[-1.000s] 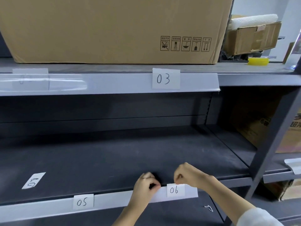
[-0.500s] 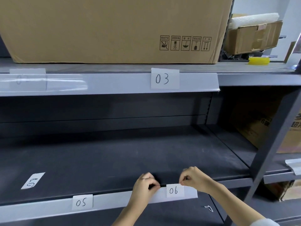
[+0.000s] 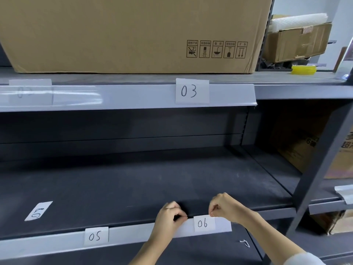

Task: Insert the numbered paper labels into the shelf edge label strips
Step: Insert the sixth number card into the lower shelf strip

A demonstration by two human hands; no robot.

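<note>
Along the lower strip [image 3: 133, 229], both hands [image 3: 169, 217] pinching.

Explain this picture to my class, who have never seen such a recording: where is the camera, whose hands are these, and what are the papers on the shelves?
The camera sits on a person's head, looking down at their own bare hands; there is no machine. The left hand pinches the top edge of the lower label strip. The right hand pinches the top right corner of the label 06, which sits in that strip. Label 05 is in the same strip; label 03 is in the upper one. One loose label lies on the shelf board. A cardboard box stands above.
</note>
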